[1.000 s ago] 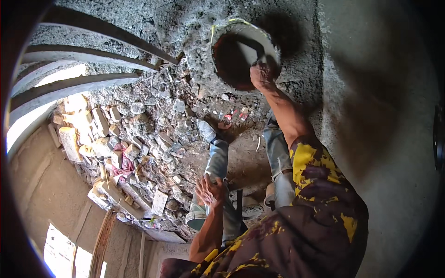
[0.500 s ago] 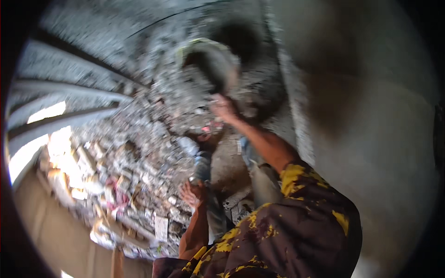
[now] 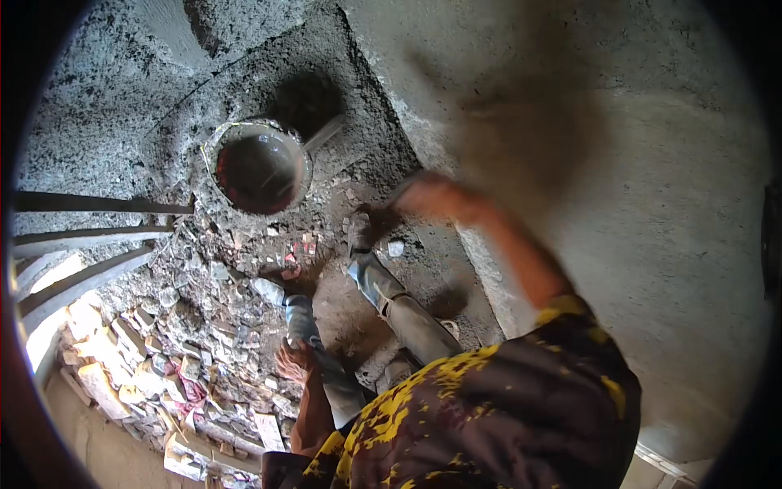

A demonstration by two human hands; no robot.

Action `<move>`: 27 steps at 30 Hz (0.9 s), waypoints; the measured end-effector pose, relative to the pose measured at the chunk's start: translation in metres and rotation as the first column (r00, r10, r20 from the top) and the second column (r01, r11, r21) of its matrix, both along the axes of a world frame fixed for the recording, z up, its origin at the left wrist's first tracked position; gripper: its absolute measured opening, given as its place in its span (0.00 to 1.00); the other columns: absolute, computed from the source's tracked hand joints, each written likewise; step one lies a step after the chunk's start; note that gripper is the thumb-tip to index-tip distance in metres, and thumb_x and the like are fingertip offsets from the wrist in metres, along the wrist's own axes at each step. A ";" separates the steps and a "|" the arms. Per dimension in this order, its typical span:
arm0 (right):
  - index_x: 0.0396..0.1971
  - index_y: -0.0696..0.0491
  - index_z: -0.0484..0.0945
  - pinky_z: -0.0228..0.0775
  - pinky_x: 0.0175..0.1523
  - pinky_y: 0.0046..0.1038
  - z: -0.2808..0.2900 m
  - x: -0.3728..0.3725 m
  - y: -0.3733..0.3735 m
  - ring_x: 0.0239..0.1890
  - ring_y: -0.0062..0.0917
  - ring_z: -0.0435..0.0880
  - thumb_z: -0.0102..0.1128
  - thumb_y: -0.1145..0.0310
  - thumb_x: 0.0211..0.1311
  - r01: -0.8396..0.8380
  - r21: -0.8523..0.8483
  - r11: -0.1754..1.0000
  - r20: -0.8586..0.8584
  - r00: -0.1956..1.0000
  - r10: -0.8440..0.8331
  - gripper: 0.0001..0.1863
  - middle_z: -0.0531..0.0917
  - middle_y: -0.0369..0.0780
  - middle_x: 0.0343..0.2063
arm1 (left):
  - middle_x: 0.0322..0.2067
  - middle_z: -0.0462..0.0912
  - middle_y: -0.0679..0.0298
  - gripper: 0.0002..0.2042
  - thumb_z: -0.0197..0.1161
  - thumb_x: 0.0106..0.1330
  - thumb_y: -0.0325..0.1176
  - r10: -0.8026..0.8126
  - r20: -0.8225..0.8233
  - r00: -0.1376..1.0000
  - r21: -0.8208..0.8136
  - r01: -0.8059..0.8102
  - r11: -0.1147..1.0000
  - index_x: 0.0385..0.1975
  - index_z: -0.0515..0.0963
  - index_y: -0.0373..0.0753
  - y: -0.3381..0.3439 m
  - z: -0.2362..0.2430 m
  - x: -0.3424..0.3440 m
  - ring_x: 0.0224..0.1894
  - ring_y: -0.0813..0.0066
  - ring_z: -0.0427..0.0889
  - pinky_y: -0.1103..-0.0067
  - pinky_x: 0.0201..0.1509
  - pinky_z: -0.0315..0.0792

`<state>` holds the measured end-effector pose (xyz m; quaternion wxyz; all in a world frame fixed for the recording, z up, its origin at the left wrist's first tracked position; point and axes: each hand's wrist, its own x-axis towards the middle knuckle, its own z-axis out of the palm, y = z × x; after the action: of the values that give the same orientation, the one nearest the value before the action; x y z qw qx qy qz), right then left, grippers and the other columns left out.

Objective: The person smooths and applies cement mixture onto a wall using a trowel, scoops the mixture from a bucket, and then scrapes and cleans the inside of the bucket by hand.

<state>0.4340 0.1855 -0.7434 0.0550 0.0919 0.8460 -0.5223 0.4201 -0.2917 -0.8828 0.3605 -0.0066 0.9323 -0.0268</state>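
Observation:
A round bucket (image 3: 259, 169) with dark grey contents stands on rough, grit-covered ground. A pale, elongated piece (image 3: 324, 132) shows by its right rim, too unclear to identify. My right hand (image 3: 428, 194) is out to the bucket's lower right, smeared by motion; I cannot tell whether the dark shape at its fingers is held. My left hand (image 3: 293, 359) rests on my left leg (image 3: 330, 383), fingers apart.
Broken bricks and rubble (image 3: 130, 359) cover the lower left, below long slats (image 3: 90, 236) that reach in from the left. A smooth concrete surface (image 3: 635, 228) fills the right, bordered by a rough edge.
My right hand has left the bucket, where it gripped a dark handle, and moved down and right. The view has turned, so the bucket sits further left. My left hand stays on my leg.

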 end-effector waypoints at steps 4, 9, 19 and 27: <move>0.35 0.54 0.76 0.65 0.31 0.25 0.182 0.074 0.090 0.24 0.17 0.68 0.54 0.58 0.63 0.786 0.435 0.439 0.113 0.436 -0.893 0.14 0.73 0.31 0.24 | 0.51 0.74 0.51 0.27 0.56 0.59 0.50 0.089 -0.115 0.989 0.169 -0.069 0.983 0.57 0.69 0.45 -0.026 -0.015 0.015 0.55 0.52 0.68 0.59 0.58 0.59; 0.36 0.56 0.74 0.65 0.29 0.28 0.154 0.055 0.042 0.23 0.19 0.72 0.51 0.60 0.65 0.481 0.675 0.559 0.054 0.724 -0.688 0.13 0.74 0.35 0.22 | 0.58 0.67 0.52 0.31 0.56 0.58 0.53 0.155 0.017 0.988 0.211 -0.155 0.965 0.59 0.67 0.42 -0.042 0.018 0.030 0.61 0.52 0.63 0.58 0.65 0.50; 0.38 0.58 0.76 0.72 0.39 0.41 -0.274 -0.185 -0.117 0.36 0.44 0.80 0.49 0.73 0.55 -0.201 0.734 0.649 0.400 0.900 -0.174 0.12 0.78 0.51 0.37 | 0.64 0.60 0.54 0.32 0.56 0.54 0.50 -0.029 0.034 0.999 0.073 0.026 0.997 0.60 0.66 0.41 -0.031 0.005 0.015 0.68 0.51 0.50 0.54 0.69 0.37; 0.18 0.54 0.77 0.71 0.29 0.39 -0.391 -0.177 -0.152 0.26 0.35 0.81 0.57 0.68 0.49 -0.324 0.611 0.722 0.415 0.908 0.056 0.07 0.80 0.44 0.21 | 0.64 0.59 0.52 0.32 0.57 0.54 0.46 -0.046 0.092 0.995 0.069 0.040 0.997 0.60 0.65 0.41 -0.055 0.002 -0.014 0.68 0.51 0.51 0.55 0.69 0.37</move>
<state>0.2570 0.0336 -1.1346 0.2299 0.1125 0.9551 -0.1492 0.4063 -0.3464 -0.8812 0.4032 0.0268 0.9147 -0.0037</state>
